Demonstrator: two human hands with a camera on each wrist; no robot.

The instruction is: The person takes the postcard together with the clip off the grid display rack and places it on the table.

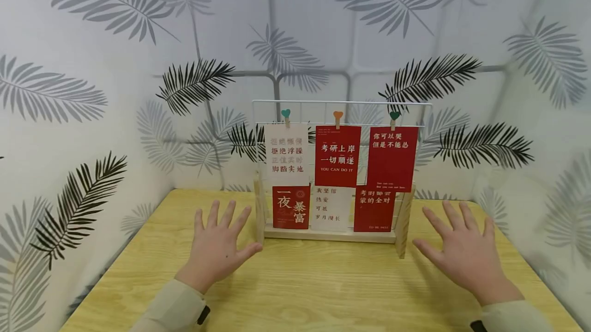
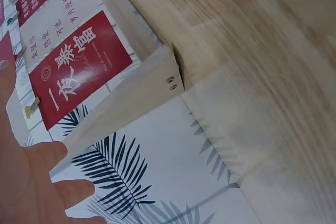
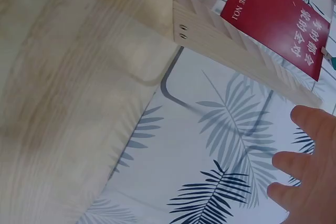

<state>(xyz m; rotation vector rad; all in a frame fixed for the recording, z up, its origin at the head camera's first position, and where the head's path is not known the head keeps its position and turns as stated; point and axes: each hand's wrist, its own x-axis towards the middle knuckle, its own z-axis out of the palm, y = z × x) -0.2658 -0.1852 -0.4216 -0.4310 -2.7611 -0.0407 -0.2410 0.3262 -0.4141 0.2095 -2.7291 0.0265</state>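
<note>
A white wire-grid rack with a wooden base [image 1: 323, 235] stands upright on the table. Along its upper row hang a white card [image 1: 287, 173], a red card [image 1: 338, 178] and another red card [image 1: 392, 162], each under a heart-topped clip. Below them sit a red card [image 1: 291, 219], a white card [image 1: 343, 209] and a red card [image 1: 374, 216], their top edges partly covered. My left hand [image 1: 220, 252] is spread beside the rack's left wooden leg [image 2: 126, 95], holding nothing. Fingers spread, my right hand [image 1: 468, 257] is right of the other wooden leg [image 3: 231, 45], also holding nothing.
The clips carry a teal heart [image 1: 286, 113], an orange heart [image 1: 338, 115] and a dark green heart [image 1: 394, 115]. Leaf-patterned covering [image 1: 304, 19] rises behind and on both sides of the light wooden table [image 1: 314, 291].
</note>
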